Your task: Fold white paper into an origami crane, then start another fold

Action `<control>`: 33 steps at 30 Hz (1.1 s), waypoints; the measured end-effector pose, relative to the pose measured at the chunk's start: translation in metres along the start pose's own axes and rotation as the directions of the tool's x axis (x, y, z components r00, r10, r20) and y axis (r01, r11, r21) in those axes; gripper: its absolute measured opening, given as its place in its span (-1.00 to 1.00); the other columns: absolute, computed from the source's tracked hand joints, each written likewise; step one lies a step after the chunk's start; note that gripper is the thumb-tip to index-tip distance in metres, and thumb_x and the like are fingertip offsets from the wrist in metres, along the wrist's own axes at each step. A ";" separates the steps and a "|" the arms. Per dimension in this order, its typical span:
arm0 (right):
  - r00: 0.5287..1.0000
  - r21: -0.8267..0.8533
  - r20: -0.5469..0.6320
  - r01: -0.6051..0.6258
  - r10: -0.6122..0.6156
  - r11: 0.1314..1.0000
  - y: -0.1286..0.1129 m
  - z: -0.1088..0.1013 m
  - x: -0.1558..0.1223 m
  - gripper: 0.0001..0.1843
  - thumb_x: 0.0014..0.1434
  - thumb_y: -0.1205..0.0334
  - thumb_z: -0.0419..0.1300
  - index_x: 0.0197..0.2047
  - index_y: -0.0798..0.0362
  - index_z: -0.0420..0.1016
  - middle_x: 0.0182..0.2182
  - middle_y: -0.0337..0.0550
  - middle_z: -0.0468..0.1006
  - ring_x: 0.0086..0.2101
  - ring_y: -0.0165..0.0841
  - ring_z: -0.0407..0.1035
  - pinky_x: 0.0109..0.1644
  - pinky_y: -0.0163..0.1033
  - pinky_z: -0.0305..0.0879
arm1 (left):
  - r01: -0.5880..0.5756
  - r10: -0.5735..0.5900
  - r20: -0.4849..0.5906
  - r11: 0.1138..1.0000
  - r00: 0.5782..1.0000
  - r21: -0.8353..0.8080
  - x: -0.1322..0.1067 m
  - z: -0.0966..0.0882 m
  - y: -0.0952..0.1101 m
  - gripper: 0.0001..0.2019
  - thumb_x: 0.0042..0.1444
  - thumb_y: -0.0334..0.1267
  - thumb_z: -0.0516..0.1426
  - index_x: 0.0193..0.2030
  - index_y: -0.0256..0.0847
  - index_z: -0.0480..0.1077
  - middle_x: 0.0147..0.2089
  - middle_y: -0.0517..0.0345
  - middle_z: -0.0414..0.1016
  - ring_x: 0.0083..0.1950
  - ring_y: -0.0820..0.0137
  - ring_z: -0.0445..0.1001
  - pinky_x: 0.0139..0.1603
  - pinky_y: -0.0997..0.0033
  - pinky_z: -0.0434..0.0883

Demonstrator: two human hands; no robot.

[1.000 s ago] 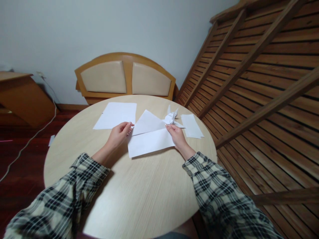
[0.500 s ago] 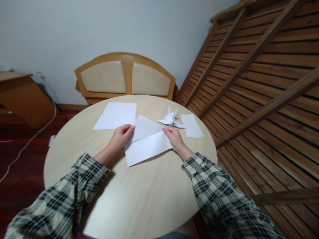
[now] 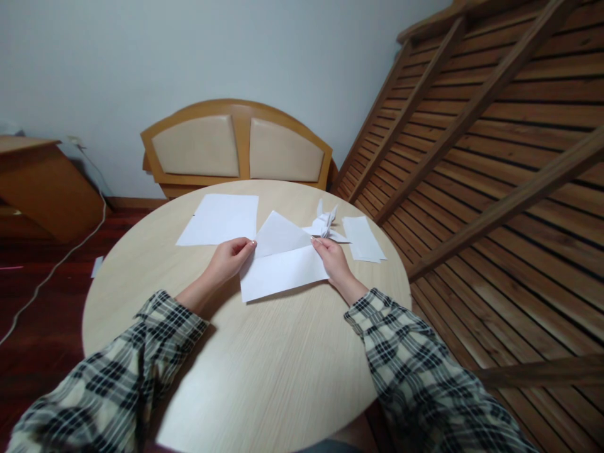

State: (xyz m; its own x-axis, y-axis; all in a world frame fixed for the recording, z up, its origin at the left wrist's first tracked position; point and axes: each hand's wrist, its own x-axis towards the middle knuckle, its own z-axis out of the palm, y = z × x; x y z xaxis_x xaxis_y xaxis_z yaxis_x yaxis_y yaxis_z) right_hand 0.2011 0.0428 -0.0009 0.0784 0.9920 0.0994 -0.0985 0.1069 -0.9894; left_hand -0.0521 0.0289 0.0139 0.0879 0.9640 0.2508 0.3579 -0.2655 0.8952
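Observation:
Between my two hands is a white sheet of paper (image 3: 282, 272) with a triangular upper part and a straight crease across it. My left hand (image 3: 232, 257) pinches its left edge at the crease, thumb on top. At the opposite end, my right hand (image 3: 331, 257) grips the right edge, also with the thumb on top. Just beyond my right hand stands a folded white paper crane (image 3: 325, 223), partly behind the sheet. A flat white sheet (image 3: 221, 217) lies behind my left hand.
White paper strips (image 3: 363, 239) lie at the right of the round wooden table (image 3: 278, 371). A padded headboard (image 3: 243, 148) stands behind it, and a slatted wooden frame (image 3: 472, 189) leans close on the right. A white cable (image 3: 61, 264) runs over the floor at left.
The held paper has turned slightly, its peak shifting up and right and its lower edge rising. Both hands keep their grip and have barely moved.

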 end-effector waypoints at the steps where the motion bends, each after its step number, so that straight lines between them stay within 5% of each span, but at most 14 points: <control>1: 1.000 -0.001 -0.003 0.000 0.000 1.000 0.000 0.000 0.000 -0.59 -0.12 -0.15 0.35 -0.41 0.05 0.55 -0.53 -0.22 0.51 -0.51 -0.36 0.30 -0.42 -0.25 0.17 | 0.002 -0.002 -0.002 1.000 1.000 0.004 0.000 0.000 0.000 -0.71 0.15 -0.06 0.11 -0.49 -0.17 0.35 -0.52 0.17 0.29 -0.51 0.42 0.20 -0.57 0.42 0.10; 33: 0.995 0.113 -0.102 -0.002 0.014 0.994 0.004 -0.006 0.007 -0.54 -0.18 -0.14 0.38 -0.32 0.05 0.55 -0.40 -0.14 0.61 -0.40 -0.29 0.42 -0.33 -0.22 0.30 | -0.019 0.018 -0.056 0.999 0.998 -0.028 0.001 -0.006 0.007 -0.67 0.13 -0.10 0.10 -0.59 -0.16 0.20 -0.59 0.27 0.15 -0.52 0.43 0.14 -0.49 0.39 0.10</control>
State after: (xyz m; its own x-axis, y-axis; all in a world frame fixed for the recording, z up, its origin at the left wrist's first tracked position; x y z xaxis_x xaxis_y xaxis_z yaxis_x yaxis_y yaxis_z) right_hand 0.2072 0.0503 -0.0052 0.1777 0.9813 0.0742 -0.2101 0.1115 -0.9713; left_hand -0.0551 0.0284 0.0224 0.0418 0.9571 0.2868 0.3303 -0.2842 0.9001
